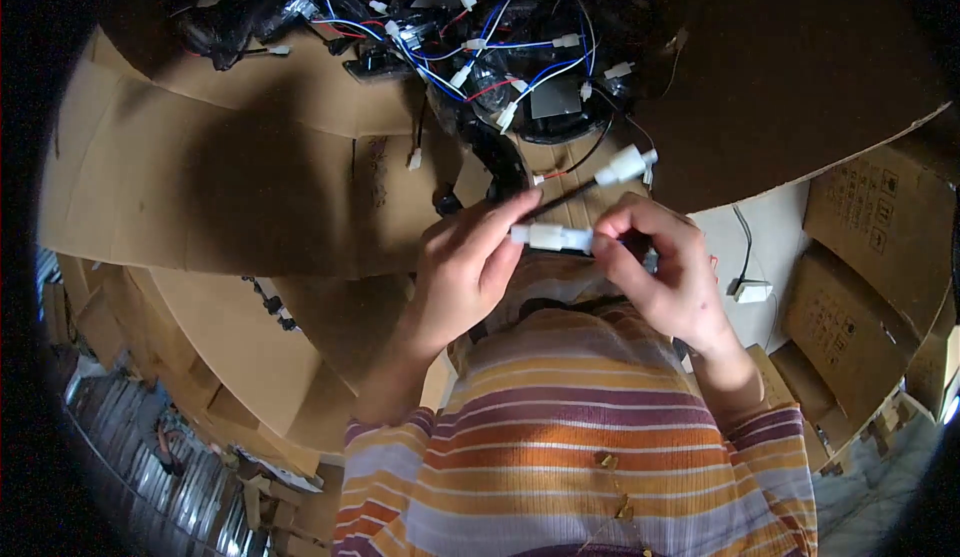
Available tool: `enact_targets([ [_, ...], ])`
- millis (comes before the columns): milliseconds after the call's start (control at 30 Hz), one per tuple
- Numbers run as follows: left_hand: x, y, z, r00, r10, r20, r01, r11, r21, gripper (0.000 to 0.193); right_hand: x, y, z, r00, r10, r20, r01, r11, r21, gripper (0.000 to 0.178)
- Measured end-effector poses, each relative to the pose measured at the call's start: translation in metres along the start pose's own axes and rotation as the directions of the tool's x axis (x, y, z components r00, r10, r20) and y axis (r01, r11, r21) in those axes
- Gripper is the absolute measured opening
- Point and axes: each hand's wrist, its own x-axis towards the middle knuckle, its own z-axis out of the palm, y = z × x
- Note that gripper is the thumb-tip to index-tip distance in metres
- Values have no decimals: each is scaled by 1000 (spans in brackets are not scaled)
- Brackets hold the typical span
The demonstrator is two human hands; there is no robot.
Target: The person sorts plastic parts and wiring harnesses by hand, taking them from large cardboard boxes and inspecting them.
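Between my two hands lies a white plug connector (pixel 548 238), roughly level in front of my striped shirt. My left hand (pixel 465 262) is closed at its left end, thumb and fingers pressed together. My right hand (pixel 660 257) pinches the translucent right end between thumb and bent index finger. A black cable (pixel 562 200) slants up from the left fingers to a second white connector (pixel 624 165), which sticks out above the right hand. Part of the wiring beneath the hands is hidden.
Beyond my hands, a heap of black wiring parts (pixel 500 152) with blue, white and red wires and several white connectors lies on cardboard (pixel 290 177). A brown cardboard flap (pixel 790 77) rises at right. Printed cartons (pixel 860 207) and a white adapter (pixel 752 291) stand farther right.
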Motion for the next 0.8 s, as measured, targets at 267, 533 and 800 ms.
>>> enact_targets([
  [267,-3,12,-13,933,-207,294,349,712,-610,15,-21,-7,-27,997,-41,59,33,991,131,7],
  [533,-4,3,-14,961,-113,251,238,798,-554,9,-18,-11,-40,974,-218,61,207,968,143,6],
  [800,-6,4,-18,965,-56,257,197,801,-565,10,-18,-17,-40,976,-169,135,188,972,-143,5],
])
